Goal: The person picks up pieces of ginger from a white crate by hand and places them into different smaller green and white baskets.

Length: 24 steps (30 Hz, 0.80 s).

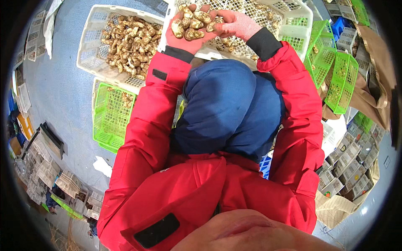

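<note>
My left hand [181, 44], in a pinkish-orange glove, is palm up and cupped under several knobbly cream-and-brown mushrooms [193, 24]. Similarly gloved, my right hand [240, 26] pinches one mushroom [212, 26] at its fingertips, right beside that handful. Both hands are above the near part of a white plastic crate [298, 27] with a lattice bottom, where a few scattered mushrooms [270, 16] lie. To the left, a second white crate [88, 46] holds a large heap of the same brown mushrooms [132, 44].
A green basket [111, 115] with a few pieces stands left of my legs. More green baskets [342, 81] and brown cloth [372, 54] lie at the right. Stacked clear containers [347, 161] stand at lower right, others [69, 182] at lower left. White paper [102, 166] lies on the floor.
</note>
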Each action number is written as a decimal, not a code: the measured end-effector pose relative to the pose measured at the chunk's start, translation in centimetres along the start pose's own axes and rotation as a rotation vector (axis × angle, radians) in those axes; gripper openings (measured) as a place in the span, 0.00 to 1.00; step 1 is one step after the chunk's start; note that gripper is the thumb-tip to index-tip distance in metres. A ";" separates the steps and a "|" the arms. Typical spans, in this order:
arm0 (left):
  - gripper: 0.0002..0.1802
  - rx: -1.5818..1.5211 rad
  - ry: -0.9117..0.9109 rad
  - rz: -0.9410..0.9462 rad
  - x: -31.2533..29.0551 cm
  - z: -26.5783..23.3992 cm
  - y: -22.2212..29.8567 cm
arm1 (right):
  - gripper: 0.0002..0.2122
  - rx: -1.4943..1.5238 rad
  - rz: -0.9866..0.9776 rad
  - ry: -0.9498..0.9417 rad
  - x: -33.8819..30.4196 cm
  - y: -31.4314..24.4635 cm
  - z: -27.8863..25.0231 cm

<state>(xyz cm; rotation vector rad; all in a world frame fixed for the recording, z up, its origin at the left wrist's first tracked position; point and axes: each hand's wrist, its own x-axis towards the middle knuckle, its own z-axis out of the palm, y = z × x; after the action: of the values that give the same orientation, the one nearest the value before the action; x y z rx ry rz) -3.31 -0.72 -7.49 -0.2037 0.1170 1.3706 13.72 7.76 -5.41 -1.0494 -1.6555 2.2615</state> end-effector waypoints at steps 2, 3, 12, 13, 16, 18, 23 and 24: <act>0.19 0.000 -0.001 0.009 0.0 -0.1 0.2 | 0.25 0.039 -0.036 0.001 -0.4 -0.3 0.3; 0.18 0.038 0.103 0.056 -0.1 0.0 0.2 | 0.26 -0.016 -0.012 0.002 -0.9 -1.0 0.3; 0.15 -0.026 0.067 0.080 0.1 0.7 -0.3 | 0.30 0.234 -0.091 0.012 -2.0 0.5 -3.3; 0.15 -0.024 0.054 0.072 0.1 0.7 -0.3 | 0.30 0.256 -0.068 -0.002 -1.9 0.7 -3.6; 0.16 -0.024 0.031 0.051 0.1 0.3 -0.1 | 0.28 0.196 -0.015 0.049 -1.8 0.1 -2.3; 0.16 -0.022 0.040 0.049 0.1 0.4 -0.1 | 0.21 0.209 0.033 0.149 -1.7 -0.6 -1.2; 0.18 -0.044 0.046 0.016 0.2 0.7 -0.1 | 0.22 0.075 -0.093 0.081 -0.3 -0.2 0.4; 0.18 -0.062 0.033 0.015 0.1 0.7 0.0 | 0.21 0.100 -0.091 0.102 -0.3 -0.1 0.3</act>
<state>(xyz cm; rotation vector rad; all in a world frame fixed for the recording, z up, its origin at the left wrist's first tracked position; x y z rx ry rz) -3.31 -0.49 -6.79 -0.2780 0.1041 1.3872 13.74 7.38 -5.16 -1.0271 -1.5029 2.1704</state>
